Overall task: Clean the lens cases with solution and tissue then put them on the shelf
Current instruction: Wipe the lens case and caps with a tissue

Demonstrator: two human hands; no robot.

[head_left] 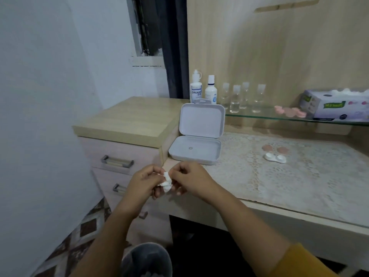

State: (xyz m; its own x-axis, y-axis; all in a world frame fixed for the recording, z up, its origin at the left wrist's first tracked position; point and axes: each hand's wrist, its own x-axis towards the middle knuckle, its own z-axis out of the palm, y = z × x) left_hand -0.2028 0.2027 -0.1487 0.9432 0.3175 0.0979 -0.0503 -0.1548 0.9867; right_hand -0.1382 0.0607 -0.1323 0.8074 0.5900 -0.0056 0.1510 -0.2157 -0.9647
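Both my hands meet in front of the desk's left corner and hold a crumpled white tissue (166, 181) between them. My left hand (144, 181) grips it from the left, my right hand (189, 179) pinches it from the right. A white lens case (275, 157) lies open on the lace desk cover, with two pink caps (267, 147) just behind it. Pink lens cases (289, 111) sit on the glass shelf (259, 116). Two solution bottles (196, 87) stand at the shelf's left end.
An open white box (196, 150) stands at the desk's left, lid up. Several small clear bottles (235, 98) and a tissue box (335, 104) are on the shelf. A drawer unit (123, 152) is at the left, and a bin (146, 260) holding tissue sits below my arms.
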